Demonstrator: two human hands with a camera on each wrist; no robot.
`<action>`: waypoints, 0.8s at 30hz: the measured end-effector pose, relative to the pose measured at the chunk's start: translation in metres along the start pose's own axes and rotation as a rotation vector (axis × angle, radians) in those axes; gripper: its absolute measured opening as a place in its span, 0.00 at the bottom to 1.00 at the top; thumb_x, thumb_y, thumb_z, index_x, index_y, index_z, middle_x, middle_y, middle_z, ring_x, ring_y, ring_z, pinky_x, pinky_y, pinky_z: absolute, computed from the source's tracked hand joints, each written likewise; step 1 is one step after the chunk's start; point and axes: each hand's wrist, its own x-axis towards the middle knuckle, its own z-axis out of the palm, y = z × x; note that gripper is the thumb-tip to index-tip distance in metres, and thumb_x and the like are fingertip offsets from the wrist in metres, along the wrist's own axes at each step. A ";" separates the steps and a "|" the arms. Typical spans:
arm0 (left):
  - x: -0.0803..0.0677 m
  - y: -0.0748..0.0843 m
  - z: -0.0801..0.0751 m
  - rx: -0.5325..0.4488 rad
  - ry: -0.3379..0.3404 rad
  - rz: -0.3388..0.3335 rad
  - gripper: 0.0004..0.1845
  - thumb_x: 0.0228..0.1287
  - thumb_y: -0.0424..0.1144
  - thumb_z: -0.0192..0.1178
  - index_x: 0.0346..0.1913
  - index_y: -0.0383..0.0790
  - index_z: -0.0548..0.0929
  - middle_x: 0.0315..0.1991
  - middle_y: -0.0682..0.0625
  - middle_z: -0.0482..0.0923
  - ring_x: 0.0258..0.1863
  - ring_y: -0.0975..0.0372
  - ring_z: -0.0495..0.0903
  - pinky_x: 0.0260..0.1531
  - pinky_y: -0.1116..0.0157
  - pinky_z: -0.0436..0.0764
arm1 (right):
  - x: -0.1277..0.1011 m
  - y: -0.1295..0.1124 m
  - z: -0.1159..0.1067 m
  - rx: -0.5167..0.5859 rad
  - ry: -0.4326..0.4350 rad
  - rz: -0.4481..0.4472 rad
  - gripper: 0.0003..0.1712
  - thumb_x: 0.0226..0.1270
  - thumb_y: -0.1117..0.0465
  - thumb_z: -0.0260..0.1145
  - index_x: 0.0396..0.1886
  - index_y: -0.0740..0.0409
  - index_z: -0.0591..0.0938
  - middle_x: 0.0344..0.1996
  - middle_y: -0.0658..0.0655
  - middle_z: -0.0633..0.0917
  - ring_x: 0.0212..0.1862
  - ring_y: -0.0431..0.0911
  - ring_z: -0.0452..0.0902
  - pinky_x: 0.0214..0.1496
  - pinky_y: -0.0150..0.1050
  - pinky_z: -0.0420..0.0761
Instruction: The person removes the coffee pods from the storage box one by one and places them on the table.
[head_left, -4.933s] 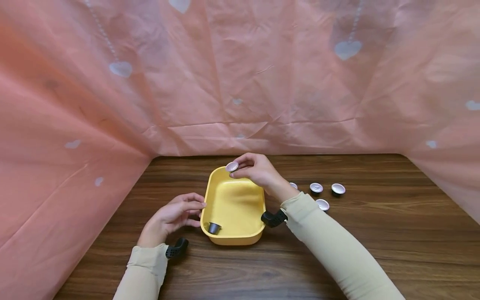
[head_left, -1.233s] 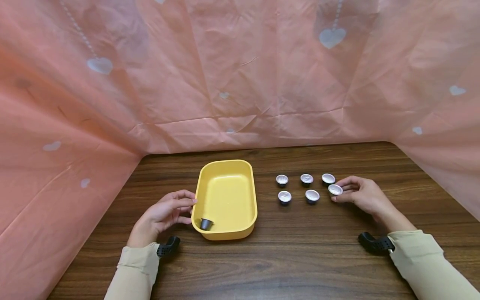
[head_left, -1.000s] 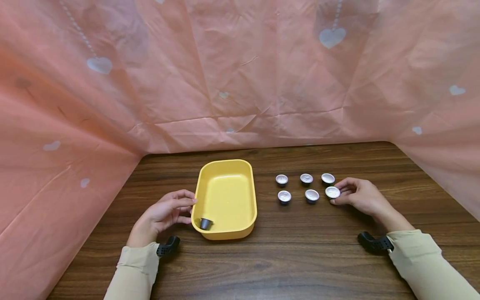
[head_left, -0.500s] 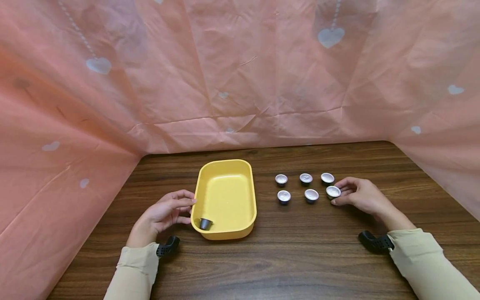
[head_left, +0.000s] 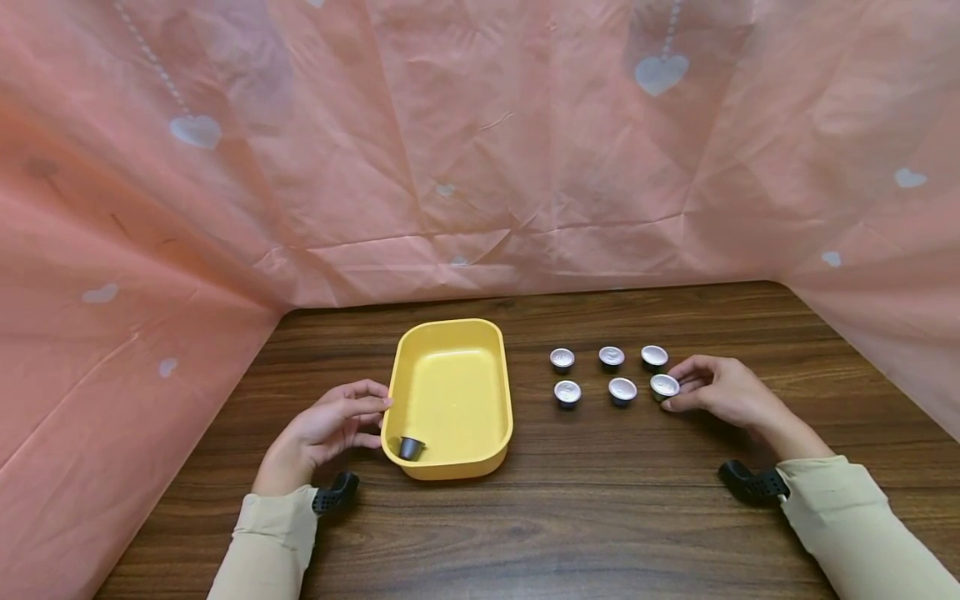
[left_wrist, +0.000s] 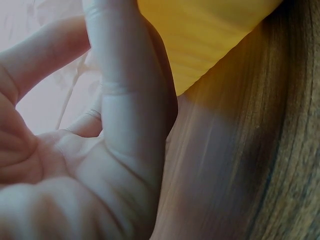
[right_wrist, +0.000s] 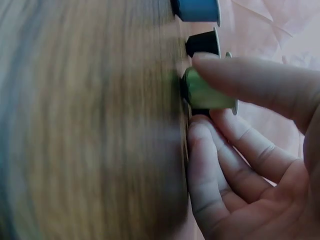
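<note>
My right hand (head_left: pixel 723 392) pinches a coffee capsule (head_left: pixel 664 387) between thumb and fingers, low at the table. In the right wrist view that capsule's body (right_wrist: pixel 207 92) is green, with a silver lid rim. It stands lid up at the right end of the front row. My left hand (head_left: pixel 341 425) rests its relaxed fingertips against the left side of a yellow tub (head_left: pixel 450 473). In the left wrist view the tub wall (left_wrist: pixel 200 40) shows beyond the fingers. One dark capsule (head_left: pixel 411 448) lies tipped over in the tub's near left corner.
A back row of three lid-up capsules has its middle one (head_left: pixel 612 357) behind the front row. Two others, a left one (head_left: pixel 567 393) and a middle one (head_left: pixel 622 390), share the front row. A pink heart-patterned cloth (head_left: pixel 480 167) rises behind the brown wooden table (head_left: pixel 562 517).
Earlier my right hand held a capsule over the tub; it has since moved right to the capsule rows. Over the last second its capsule has shifted slightly left and down. My left hand stays.
</note>
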 end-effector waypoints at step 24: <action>0.000 0.000 0.000 -0.016 -0.011 0.009 0.02 0.81 0.34 0.58 0.49 0.41 0.79 0.40 0.53 0.86 0.39 0.63 0.88 0.38 0.65 0.92 | -0.023 -0.026 -0.039 0.081 0.066 -0.088 0.31 0.73 0.45 0.75 0.66 0.58 0.84 0.46 0.31 0.91 0.48 0.25 0.85 0.47 0.26 0.85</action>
